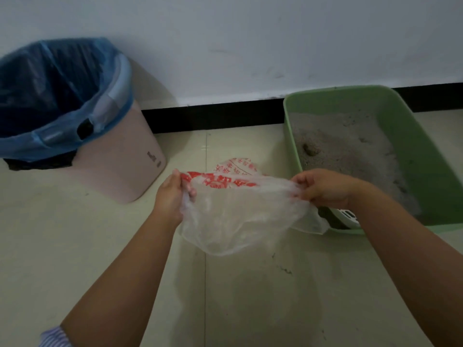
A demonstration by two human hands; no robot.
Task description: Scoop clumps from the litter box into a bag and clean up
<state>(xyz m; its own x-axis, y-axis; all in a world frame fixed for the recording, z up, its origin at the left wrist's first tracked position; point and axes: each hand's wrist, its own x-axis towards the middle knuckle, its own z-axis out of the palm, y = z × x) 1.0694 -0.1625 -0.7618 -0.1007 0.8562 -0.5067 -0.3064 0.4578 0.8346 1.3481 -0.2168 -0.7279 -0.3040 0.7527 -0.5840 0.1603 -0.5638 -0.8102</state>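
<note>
Head view: both hands hold one thin, translucent plastic bag (240, 211) above the tiled floor (75, 246), just left of the green litter box (426, 156). The left hand (172, 194) has its grip closed on the bag's left edge, fingers curled into the film. The right hand (325, 187) has its grip pinched on the bag's right edge, directly in front of the litter box's near left corner. The bag is stretched between the two hands and sags below them; red printing (220, 181) runs along its far side.

Litter box: stands on the floor against the black baseboard (213, 116). It contains grey litter (345, 151), with one darker clump or pit (309, 149) near its left wall. A white slotted scoop (348, 216) lies at its near end, partly hidden behind the right forearm.

Well to the left of the litter box stands a pink waste bin (120, 156), lined with a blue bag (50, 96) folded over its rim.

A striped sleeve (53, 336) shows on the left arm.
</note>
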